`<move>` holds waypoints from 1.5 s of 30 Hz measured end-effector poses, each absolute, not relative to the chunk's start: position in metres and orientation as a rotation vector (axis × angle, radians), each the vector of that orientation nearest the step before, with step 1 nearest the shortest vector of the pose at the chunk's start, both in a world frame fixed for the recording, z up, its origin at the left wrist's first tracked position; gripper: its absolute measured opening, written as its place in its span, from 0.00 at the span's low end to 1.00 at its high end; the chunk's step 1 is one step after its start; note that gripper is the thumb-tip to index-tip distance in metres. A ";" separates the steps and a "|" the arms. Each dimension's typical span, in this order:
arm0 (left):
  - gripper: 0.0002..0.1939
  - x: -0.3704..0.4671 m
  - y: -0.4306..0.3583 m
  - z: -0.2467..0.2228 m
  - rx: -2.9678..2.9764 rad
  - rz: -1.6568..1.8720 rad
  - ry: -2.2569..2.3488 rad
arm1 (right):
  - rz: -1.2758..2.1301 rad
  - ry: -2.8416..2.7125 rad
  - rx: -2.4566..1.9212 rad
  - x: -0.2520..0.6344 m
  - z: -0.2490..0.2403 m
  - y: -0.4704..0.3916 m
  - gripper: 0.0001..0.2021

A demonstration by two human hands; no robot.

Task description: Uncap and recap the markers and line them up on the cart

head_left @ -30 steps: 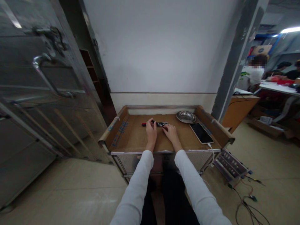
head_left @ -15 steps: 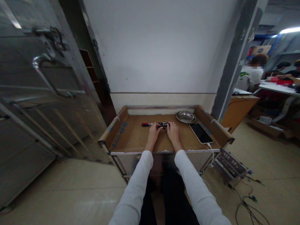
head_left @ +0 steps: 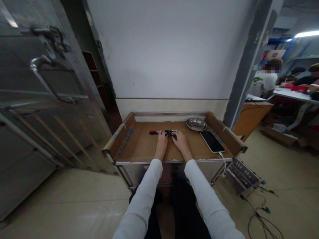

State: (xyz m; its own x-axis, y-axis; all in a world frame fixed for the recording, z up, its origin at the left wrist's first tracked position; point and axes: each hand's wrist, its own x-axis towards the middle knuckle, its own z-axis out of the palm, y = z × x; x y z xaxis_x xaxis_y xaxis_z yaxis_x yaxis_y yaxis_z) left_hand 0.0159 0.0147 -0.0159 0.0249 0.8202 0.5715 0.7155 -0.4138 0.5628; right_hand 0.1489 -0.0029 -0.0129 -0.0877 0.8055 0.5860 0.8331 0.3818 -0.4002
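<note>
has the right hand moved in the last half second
Yes. The right hand has shifted to the left, judged against the metal bowl, and is now a little farther from it.

On the cart (head_left: pixel 143 151), pens (head_left: pixel 170 131) are lying at the left hand (head_left: pixel 162 141) and right hand (head_left: pixel 180 141), a phone (head_left: pixel 212 141) is lying farther right, and a dish (head_left: pixel 196 124) is sitting behind-left of it.

The red-ended pen (head_left: pixel 154 132) looks like smooth plastic, the tray lining (head_left: pixel 143 146) matt cardboard. From where I stand, the dish (head_left: pixel 196 124) gleams like polished metal, the phone screen (head_left: pixel 213 141) is glossy, the door handle (head_left: pixel 45 82) shiny metal, the sleeves (head_left: pixel 143 199) matt cloth.
</note>
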 end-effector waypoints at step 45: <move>0.16 0.017 -0.007 0.002 2.013 1.182 2.360 | -0.203 -1.961 -1.720 0.140 0.007 -0.023 0.12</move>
